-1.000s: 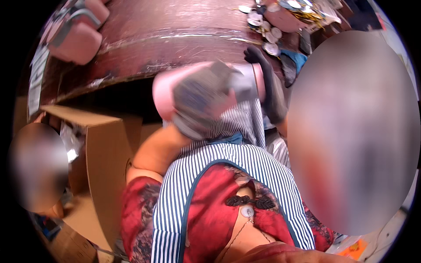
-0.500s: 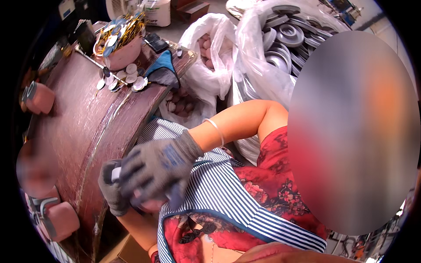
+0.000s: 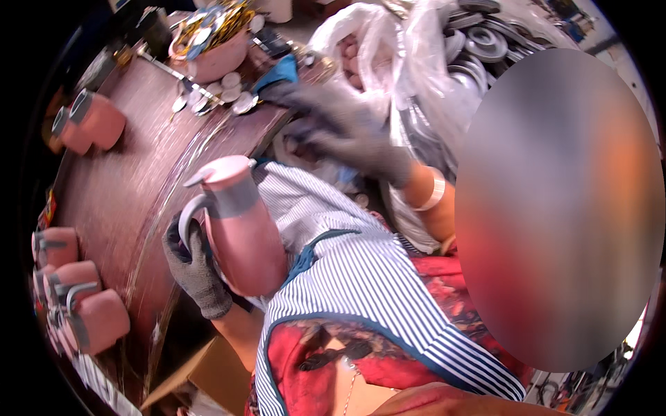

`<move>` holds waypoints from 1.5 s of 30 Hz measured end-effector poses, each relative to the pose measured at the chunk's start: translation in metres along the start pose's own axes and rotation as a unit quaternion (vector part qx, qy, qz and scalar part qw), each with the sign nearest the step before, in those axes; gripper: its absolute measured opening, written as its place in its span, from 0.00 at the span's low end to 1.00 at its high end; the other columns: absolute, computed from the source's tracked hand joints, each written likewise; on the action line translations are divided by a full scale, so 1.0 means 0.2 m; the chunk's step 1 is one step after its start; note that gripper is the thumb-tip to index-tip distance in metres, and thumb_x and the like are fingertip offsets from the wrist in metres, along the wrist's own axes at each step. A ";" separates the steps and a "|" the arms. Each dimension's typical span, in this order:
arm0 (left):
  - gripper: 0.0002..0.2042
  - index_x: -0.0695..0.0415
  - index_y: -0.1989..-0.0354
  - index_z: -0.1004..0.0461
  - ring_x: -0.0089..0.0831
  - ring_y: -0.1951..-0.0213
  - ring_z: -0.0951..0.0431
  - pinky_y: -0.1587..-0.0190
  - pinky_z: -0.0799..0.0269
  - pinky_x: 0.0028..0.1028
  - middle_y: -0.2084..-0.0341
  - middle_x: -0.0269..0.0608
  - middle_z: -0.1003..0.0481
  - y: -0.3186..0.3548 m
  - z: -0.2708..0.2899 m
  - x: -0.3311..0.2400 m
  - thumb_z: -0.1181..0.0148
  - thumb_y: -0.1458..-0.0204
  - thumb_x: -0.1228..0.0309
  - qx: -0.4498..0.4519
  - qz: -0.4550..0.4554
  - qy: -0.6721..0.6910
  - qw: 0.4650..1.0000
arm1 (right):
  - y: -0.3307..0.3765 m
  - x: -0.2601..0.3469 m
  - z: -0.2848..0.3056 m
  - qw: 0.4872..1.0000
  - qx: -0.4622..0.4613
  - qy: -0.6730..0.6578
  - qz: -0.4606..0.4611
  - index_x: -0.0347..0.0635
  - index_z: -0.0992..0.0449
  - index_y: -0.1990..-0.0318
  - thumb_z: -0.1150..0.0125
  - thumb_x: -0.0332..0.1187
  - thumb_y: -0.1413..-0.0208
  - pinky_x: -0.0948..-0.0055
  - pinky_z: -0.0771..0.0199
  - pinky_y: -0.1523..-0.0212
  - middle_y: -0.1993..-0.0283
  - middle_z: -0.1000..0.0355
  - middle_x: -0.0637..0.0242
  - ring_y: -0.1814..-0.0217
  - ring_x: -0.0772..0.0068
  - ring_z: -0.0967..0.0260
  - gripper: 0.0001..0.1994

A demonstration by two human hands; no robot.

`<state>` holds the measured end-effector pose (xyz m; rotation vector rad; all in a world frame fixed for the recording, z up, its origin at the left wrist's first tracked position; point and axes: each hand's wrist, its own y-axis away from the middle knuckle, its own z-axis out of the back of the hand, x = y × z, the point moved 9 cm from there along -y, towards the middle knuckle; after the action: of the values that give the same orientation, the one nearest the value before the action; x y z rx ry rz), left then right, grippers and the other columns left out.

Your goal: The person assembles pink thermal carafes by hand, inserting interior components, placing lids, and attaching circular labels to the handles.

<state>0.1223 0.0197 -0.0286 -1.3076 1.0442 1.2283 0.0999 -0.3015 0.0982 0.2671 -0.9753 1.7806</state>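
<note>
Pink jug (image 3: 248, 249): I am seeing it held up before the lap, its top leaning left; whether its base is touching the striped apron (image 3: 347, 284) I cannot tell.
Lid: pink lid (image 3: 227, 171) is capping the grey collar (image 3: 236, 199), its tab pointing left above the curved grey handle (image 3: 186, 220).
Left hand: grey-gloved left hand (image 3: 198, 274) is gripping the jug on its handle side, fingers mostly hiding behind it.
Handling: I am judging the body stiff and fairly light, its smooth wall prone to slipping or scuffing.
Hold: I am favouring the handle and collar, with a palm steadying the body; the thin tab is looking weakest.
Right hand: gloved right hand (image 3: 350, 132) is hovering off the table corner near a blue cloth (image 3: 279, 71); blur is hiding whether its fingers are spread or pinching anything.
Table: brown table (image 3: 146, 180) is bearing more pink vessels (image 3: 104, 320) along its left side, and white discs (image 3: 232, 87) beside a filled pink bowl (image 3: 220, 66).
Bags: clear bags (image 3: 416, 66) are standing beyond the right hand, one holding grey rings (image 3: 482, 45).
Box: cardboard box (image 3: 215, 380) is sitting below the left forearm.
</note>
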 end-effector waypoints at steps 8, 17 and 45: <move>0.14 0.59 0.43 0.29 0.12 0.72 0.31 0.72 0.38 0.13 0.66 0.27 0.25 0.13 -0.03 0.11 0.44 0.37 0.74 -0.059 0.120 0.208 0.969 | 0.26 -0.86 0.05 0.895 -0.021 -0.242 -0.374 0.43 0.25 0.42 0.40 0.43 0.38 0.83 0.30 0.63 0.53 0.24 0.73 0.58 0.85 0.29 0.21; 0.20 0.63 0.39 0.34 0.19 0.66 0.27 0.62 0.27 0.21 0.61 0.34 0.25 0.17 -0.20 0.08 0.44 0.36 0.66 -0.011 0.195 0.193 0.962 | -0.49 -0.86 -0.77 0.951 0.039 0.300 0.067 0.53 0.22 0.50 0.38 0.51 0.48 0.51 0.34 0.44 0.45 0.27 0.68 0.40 0.57 0.34 0.21; 0.29 0.66 0.33 0.40 0.31 0.42 0.29 0.40 0.32 0.32 0.42 0.46 0.29 0.14 -0.03 0.22 0.41 0.42 0.69 0.147 0.213 0.176 0.950 | -0.46 -0.68 -0.75 0.839 0.134 -0.420 -0.318 0.35 0.23 0.49 0.37 0.34 0.40 0.82 0.25 0.60 0.59 0.23 0.69 0.60 0.79 0.26 0.15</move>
<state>0.0993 0.0118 -0.0761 -1.1191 1.7684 1.1073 0.2762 -0.2738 -0.0340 1.4701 -1.0334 1.1330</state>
